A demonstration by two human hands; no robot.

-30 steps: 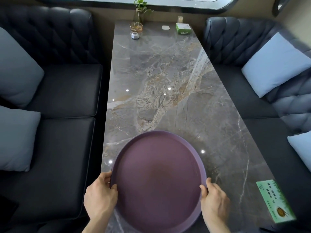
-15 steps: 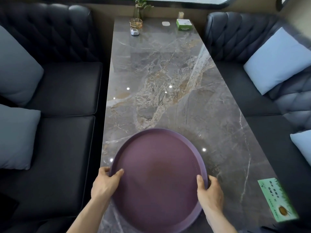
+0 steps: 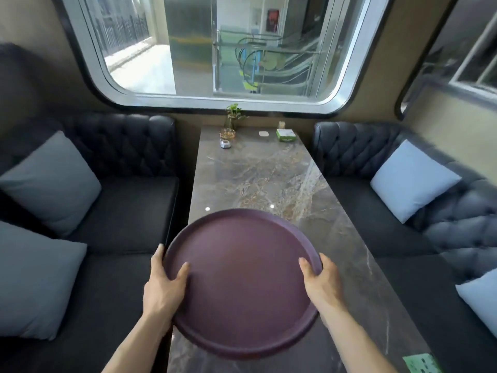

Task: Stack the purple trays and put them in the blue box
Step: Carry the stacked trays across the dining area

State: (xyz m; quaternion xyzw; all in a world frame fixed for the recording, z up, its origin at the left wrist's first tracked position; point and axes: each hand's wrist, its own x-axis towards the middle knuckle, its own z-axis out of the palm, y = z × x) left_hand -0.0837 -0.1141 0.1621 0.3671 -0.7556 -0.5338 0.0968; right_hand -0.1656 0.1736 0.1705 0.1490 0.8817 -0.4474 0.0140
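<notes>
A round purple tray [image 3: 242,281] is held above the near end of the marble table [image 3: 271,179], tilted with its far rim raised. My left hand [image 3: 164,284] grips its left rim, thumb on the tray's inner face. My right hand [image 3: 320,278] grips the right rim the same way. I cannot tell whether one tray or a stack is in my hands. No blue box is in view.
Dark tufted sofas with grey cushions [image 3: 51,181] and pale blue cushions [image 3: 414,179] flank the table. At the far end stand a small plant in a glass vase [image 3: 233,119], a green box [image 3: 285,135] and a small white gadget [image 3: 225,144]. A green card [image 3: 422,363] lies near right.
Both hands have lifted the tray off the table and tilted it up. My view has risen, so the window now shows.
</notes>
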